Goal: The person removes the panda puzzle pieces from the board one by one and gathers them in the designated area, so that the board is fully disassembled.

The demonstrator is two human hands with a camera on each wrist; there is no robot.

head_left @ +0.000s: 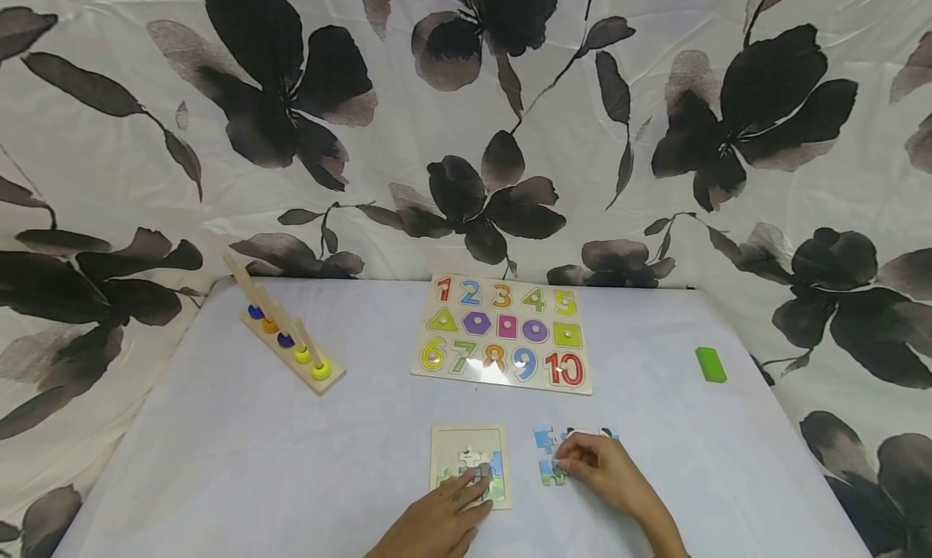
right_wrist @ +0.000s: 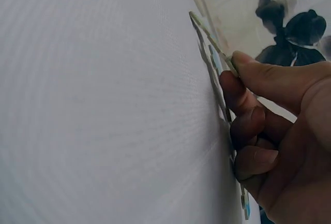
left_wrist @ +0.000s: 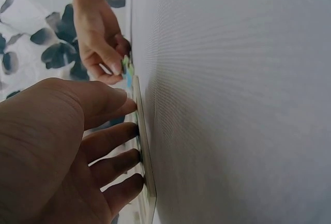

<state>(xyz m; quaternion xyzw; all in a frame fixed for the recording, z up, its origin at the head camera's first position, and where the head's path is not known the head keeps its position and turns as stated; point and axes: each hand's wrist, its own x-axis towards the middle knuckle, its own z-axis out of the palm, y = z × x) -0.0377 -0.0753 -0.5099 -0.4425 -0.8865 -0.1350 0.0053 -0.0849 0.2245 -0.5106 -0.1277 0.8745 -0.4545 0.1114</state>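
Note:
A small wooden jigsaw tray (head_left: 446, 438) lies flat near the front of the table, partly filled with picture pieces (head_left: 497, 462). My left hand (head_left: 446, 516) rests on its lower part, fingertips on the pieces and the near rim; in the left wrist view those fingers (left_wrist: 115, 161) press along the tray's edge. To the right of the tray, my right hand (head_left: 607, 471) pinches a jigsaw piece (right_wrist: 207, 31) between thumb and forefinger, tilted up from the table. Beside that hand lie loose blue pieces (head_left: 544, 437), some of them hidden under it.
Behind the tray lies a number and shape board (head_left: 502, 374). A wooden peg stacker (head_left: 294, 362) with coloured rings stands at the left, and a green block (head_left: 710, 365) lies at the right. A flowered cloth (head_left: 466, 137) hangs behind the white-covered table.

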